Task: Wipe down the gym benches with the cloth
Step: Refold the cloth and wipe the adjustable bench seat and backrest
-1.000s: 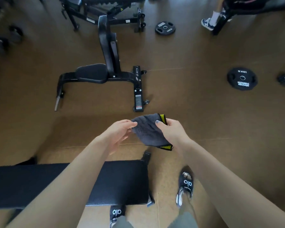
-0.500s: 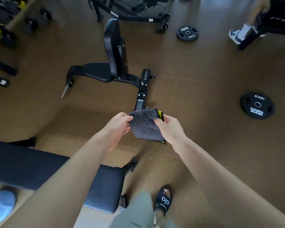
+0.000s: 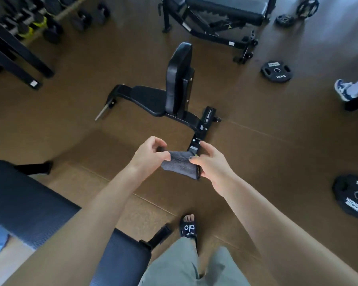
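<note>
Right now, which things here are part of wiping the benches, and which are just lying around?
Job: cloth held by left hand and right hand; flat bench; upright bench.
Lying about: weight plates, dumbbells.

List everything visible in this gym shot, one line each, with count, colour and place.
cloth: one, grey with a yellow edge, held in the air between both hands
flat bench: one, dark padded, lower left beside the person
upright-back bench: one, black, centre of the floor ahead
adjustable bench: one, black frame, top of view
weight plates: three black on the floor at right, plus one partly seen at the top right
dumbbells: several, black with some yellow, upper left by a rack
another person's shoe: one, white and blue, right edge
sandal: one, black, on the person's foot
left hand: pinches the cloth
right hand: pinches the cloth
</note>
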